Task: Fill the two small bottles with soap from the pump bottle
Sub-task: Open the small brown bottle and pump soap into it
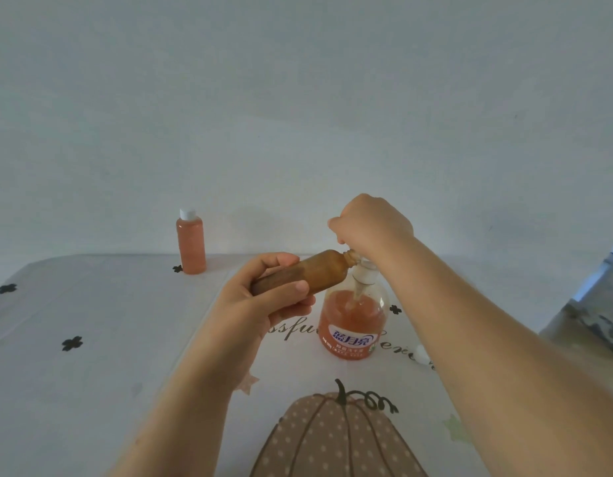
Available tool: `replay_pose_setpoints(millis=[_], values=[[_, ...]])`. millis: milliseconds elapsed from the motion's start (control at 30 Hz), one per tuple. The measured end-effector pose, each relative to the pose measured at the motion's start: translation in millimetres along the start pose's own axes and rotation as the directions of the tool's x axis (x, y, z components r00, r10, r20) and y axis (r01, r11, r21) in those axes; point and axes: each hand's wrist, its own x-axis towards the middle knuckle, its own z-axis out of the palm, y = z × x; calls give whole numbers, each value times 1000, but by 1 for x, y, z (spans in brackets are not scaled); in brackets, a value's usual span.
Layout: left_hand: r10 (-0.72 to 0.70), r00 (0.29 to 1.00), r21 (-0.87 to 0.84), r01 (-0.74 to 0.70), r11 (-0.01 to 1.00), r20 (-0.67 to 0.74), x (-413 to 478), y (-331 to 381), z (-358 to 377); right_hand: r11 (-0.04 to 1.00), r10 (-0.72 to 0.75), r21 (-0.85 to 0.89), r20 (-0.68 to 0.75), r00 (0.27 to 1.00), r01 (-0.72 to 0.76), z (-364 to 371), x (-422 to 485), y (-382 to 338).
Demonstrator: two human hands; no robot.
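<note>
One small clear plastic bottle, capped and full of orange soap, stands far left on the surface. The left hand grasps the second small bottle, tilted to the clear pump bottle; the right hand is clenched on the pump, so filling looks unfinished.

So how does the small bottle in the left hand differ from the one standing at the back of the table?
The held bottle lies tilted almost sideways in the left hand, its open neck at the pump bottle spout under the right hand; the back bottle stands upright, untouched. The held bottle has no cap on; the back bottle wears a white cap. Both look similar in size and hold orange soap.
</note>
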Motion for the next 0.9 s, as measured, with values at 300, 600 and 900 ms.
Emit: replay_pose_setpoints(millis=[300, 600, 900], values=[[7, 1000, -1, -7, 1000, 10, 3, -1, -2, 999, 25, 47, 15, 1000, -25, 7, 4, 3], [44, 999, -8, -44, 999, 10, -2, 4, 4, 1000, -16, -6, -28, 999, 15, -10, 0, -2], [40, 999, -30, -39, 999, 16, -2, 3, 5, 999, -30, -11, -29, 999, 30, -10, 0, -4]])
